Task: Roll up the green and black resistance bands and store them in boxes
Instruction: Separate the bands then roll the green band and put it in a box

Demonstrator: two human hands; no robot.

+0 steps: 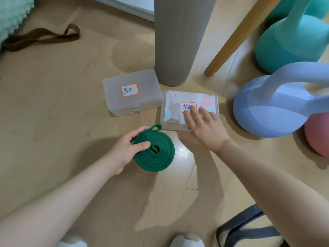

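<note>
My left hand (pixel 124 148) grips the green resistance band (pixel 156 154), which is rolled into a flat coil just above the wooden floor. My right hand (pixel 204 123) lies with straight fingers on the lid of a clear plastic box (pixel 172 111) that has a red-bordered label. A second clear box (pixel 131 93) with its own label stands shut just to the left of it. A dark olive-brown band (pixel 41 38) lies unrolled on the floor at the far left.
A grey cylinder (pixel 176 41) stands right behind the boxes, with a wooden leg (pixel 235 38) beside it. Blue (pixel 272 107), teal (pixel 292 38) and pink (pixel 318 136) kettlebells crowd the right. A bag strap (pixel 249 227) lies at the bottom right.
</note>
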